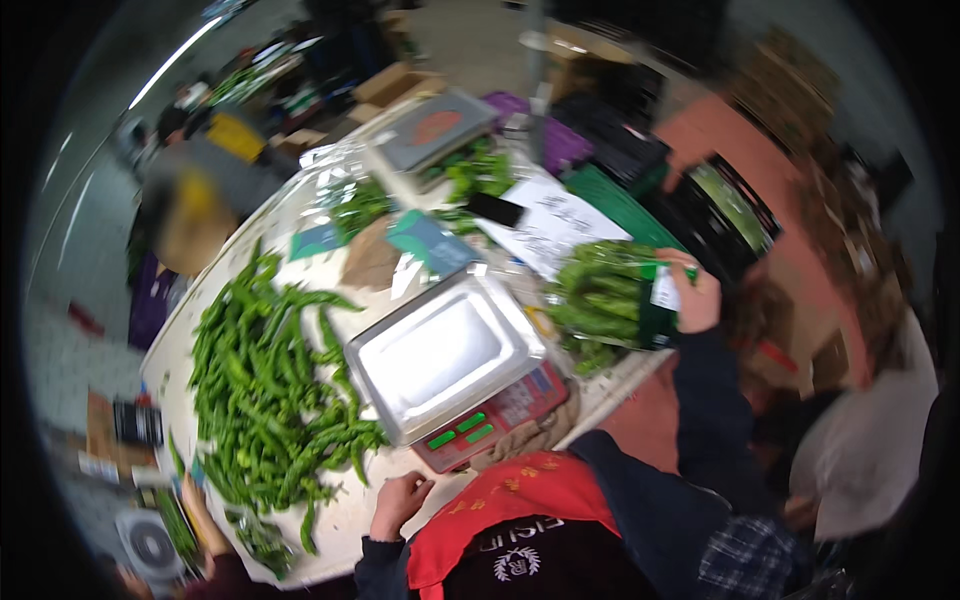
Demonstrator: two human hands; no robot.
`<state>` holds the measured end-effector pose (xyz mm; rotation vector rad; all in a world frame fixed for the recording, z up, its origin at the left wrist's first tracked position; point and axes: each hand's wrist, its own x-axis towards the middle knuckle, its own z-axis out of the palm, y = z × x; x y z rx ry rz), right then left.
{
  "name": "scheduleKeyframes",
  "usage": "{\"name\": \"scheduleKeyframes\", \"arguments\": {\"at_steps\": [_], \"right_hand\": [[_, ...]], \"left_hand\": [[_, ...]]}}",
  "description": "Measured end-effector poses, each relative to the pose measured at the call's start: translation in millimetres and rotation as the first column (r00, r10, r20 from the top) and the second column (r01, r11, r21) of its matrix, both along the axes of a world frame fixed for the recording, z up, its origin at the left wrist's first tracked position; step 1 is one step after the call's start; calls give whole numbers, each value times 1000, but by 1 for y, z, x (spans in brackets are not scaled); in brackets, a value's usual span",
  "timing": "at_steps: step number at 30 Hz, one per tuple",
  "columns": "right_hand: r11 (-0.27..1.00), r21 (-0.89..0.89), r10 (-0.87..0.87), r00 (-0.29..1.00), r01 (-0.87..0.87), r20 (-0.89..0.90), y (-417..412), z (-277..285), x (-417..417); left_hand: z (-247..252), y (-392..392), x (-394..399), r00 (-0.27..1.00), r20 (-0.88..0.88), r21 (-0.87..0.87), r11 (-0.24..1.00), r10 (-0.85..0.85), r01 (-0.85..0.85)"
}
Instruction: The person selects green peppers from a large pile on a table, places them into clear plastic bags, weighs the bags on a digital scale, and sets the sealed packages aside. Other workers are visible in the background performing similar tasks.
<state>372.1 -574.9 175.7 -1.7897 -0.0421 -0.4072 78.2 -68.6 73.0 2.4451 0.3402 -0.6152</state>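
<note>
At the table's right side, my right hand [696,294] grips the labelled end of a clear plastic bag of green peppers [600,296]. The bag has a dark green panel and a white label. My left hand [401,504] rests on the near edge of the table with its fingers curled, and nothing shows in it. Just beyond it stands a red weighing scale [491,420] with lit green displays. The scale's metal pan [442,352] has nothing on it. Left of the scale lies a large heap of loose long green peppers [262,390].
A handwritten paper sheet [562,225] and a dark phone [495,209] lie beyond the scale. A grey machine [431,127] stands at the far end. Another person's hand [196,506] is at the left edge. Black crates [731,202] and a green crate [619,199] stand at right.
</note>
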Motion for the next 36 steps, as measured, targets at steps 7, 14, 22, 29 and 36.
{"name": "scheduleKeyframes", "arguments": {"at_steps": [7,14,22,29,36], "right_hand": [[732,-614,480,862,-293,161,19,163,-13],[124,-692,960,263,-711,-98,230,263,-53],[-304,-308,934,-219,-901,-281,454,201,-148],[-311,-484,934,-358,-818,6,569,112,-233],[-438,-186,866,-357,-879,-350,544,57,-211]], "left_hand": [[143,-54,85,607,786,-56,963,-120,262],[213,-66,66,438,897,-93,993,53,71],[145,35,-43,565,548,-756,655,617,18],[73,21,-163,159,-235,-962,-253,959,106],[-33,99,-268,-353,-437,-889,-338,827,309]]}}
